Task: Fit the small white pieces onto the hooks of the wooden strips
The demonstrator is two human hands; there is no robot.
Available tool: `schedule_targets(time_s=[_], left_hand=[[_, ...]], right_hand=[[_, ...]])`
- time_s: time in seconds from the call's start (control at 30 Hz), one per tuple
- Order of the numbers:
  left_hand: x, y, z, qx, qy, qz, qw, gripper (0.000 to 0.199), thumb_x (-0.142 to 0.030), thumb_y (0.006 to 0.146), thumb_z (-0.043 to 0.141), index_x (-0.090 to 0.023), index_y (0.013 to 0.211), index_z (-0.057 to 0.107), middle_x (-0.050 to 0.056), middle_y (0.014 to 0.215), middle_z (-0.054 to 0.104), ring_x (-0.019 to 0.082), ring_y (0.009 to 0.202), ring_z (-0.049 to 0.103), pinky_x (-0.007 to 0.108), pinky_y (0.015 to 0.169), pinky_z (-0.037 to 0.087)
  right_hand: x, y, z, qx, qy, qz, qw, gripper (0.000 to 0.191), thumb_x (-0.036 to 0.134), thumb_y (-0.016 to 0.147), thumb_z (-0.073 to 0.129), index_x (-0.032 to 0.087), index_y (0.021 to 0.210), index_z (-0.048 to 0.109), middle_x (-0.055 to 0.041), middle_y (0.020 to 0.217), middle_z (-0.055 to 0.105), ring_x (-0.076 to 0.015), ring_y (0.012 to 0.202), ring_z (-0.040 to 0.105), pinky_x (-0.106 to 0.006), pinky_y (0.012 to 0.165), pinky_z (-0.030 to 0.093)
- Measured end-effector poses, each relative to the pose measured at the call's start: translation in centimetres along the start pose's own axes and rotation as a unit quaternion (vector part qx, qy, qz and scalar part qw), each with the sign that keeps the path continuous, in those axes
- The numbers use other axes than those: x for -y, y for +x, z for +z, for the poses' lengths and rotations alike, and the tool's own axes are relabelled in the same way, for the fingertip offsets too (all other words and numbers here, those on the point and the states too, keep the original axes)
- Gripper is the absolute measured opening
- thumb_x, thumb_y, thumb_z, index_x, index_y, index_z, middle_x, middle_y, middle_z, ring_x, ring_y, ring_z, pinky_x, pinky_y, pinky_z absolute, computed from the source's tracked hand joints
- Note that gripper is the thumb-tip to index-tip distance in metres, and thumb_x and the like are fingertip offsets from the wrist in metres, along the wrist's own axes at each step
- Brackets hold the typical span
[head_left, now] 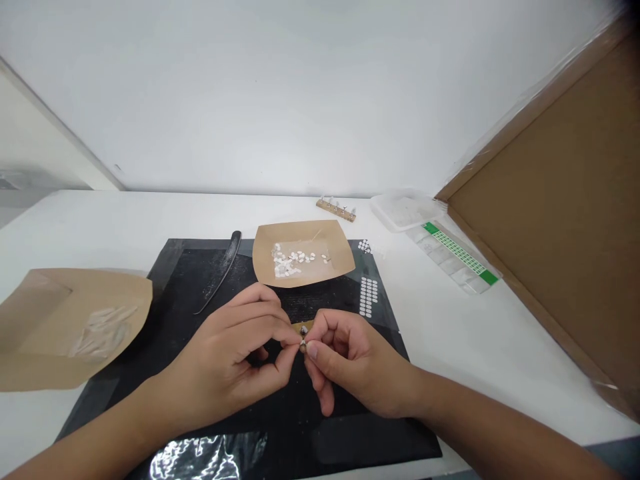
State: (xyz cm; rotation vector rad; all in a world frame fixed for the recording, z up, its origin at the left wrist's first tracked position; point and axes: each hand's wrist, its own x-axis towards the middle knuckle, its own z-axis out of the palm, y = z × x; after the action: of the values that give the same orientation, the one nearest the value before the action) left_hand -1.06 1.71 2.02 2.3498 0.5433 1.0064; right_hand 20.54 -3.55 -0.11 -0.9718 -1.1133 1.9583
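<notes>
My left hand (245, 347) and my right hand (353, 353) meet over the black mat (280, 433), fingertips nearly touching. Between them is a tiny metallic piece (303, 343), too small to make out well, pinched by the fingers of both hands. Just behind the fingertips shows part of a small brown strip (301, 327) with a dark and white bit on it. A brown paper tray (343, 257) behind the hands holds many small white pieces. A similar strip (336, 210) with several upright clips lies farther back.
At left sits another brown tray (30, 333) with translucent pieces. A curved black file (227, 267) lies on the mat, white dot stickers (369, 297) at its right. Farther right are a clear plastic container (405, 210), a green-striped clear case (460, 253) and a large cardboard panel (560, 200).
</notes>
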Motion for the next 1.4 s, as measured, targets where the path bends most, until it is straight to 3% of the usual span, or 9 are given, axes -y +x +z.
schedule_targets(time_s=[0.3, 0.73, 1.03, 1.23, 1.4], left_hand=[[-0.21, -0.33, 0.45, -0.015, 0.039, 0.007, 0.999, 0.018, -0.001, 0.088, 0.072, -0.018, 0.093, 0.069, 0.002, 0.081, 0.072, 0.016, 0.078, 0.059, 0.03, 0.075, 0.055], [-0.65, 0.07, 0.64, -0.023, 0.035, -0.022, 0.999, 0.018, -0.001, 0.085, 0.069, -0.019, 0.083, 0.068, 0.001, 0.071, 0.067, 0.015, 0.07, 0.059, 0.028, 0.067, 0.054], [-0.98, -0.14, 0.72, -0.012, -0.079, -0.162, 0.984, 0.018, -0.002, 0.074, 0.067, -0.019, 0.072, 0.073, 0.002, 0.069, 0.068, 0.014, 0.066, 0.066, 0.013, 0.042, 0.05], [-0.92, -0.26, 0.43, 0.015, -0.171, -0.245, 0.954, 0.018, -0.002, 0.072, 0.07, -0.018, 0.073, 0.077, 0.002, 0.072, 0.071, 0.012, 0.062, 0.067, 0.011, 0.043, 0.05], [-0.31, -0.71, 0.4, 0.025, -0.251, -0.274, 0.928, 0.014, -0.006, 0.077, 0.073, -0.018, 0.078, 0.08, 0.004, 0.076, 0.071, 0.012, 0.063, 0.067, 0.011, 0.044, 0.052]], right_hand=[[0.15, -0.21, 0.52, -0.034, -0.016, 0.007, 0.999, 0.034, 0.047, 0.097, 0.073, 0.019, 0.092, 0.055, 0.0059, 0.07, 0.067, -0.0064, 0.048, 0.065, -0.014, 0.049, 0.047], [0.04, -0.22, 0.47, -0.016, 0.011, 0.027, 0.999, 0.036, 0.045, 0.092, 0.081, 0.019, 0.093, 0.055, 0.0054, 0.07, 0.069, -0.0076, 0.048, 0.066, -0.015, 0.048, 0.047], [0.36, -0.11, 0.33, 0.02, 0.035, 0.049, 0.998, 0.043, 0.056, 0.093, 0.077, 0.019, 0.093, 0.055, 0.005, 0.069, 0.069, -0.0069, 0.046, 0.065, -0.015, 0.047, 0.049], [0.64, -0.11, -0.01, 0.046, 0.051, 0.066, 0.996, 0.04, 0.053, 0.094, 0.076, 0.019, 0.092, 0.055, 0.005, 0.068, 0.069, -0.0075, 0.046, 0.065, -0.015, 0.046, 0.047], [0.63, -0.11, -0.29, 0.067, 0.062, 0.064, 0.994, 0.039, 0.052, 0.094, 0.076, 0.019, 0.092, 0.055, 0.0053, 0.068, 0.069, -0.0071, 0.045, 0.064, -0.015, 0.044, 0.045]])
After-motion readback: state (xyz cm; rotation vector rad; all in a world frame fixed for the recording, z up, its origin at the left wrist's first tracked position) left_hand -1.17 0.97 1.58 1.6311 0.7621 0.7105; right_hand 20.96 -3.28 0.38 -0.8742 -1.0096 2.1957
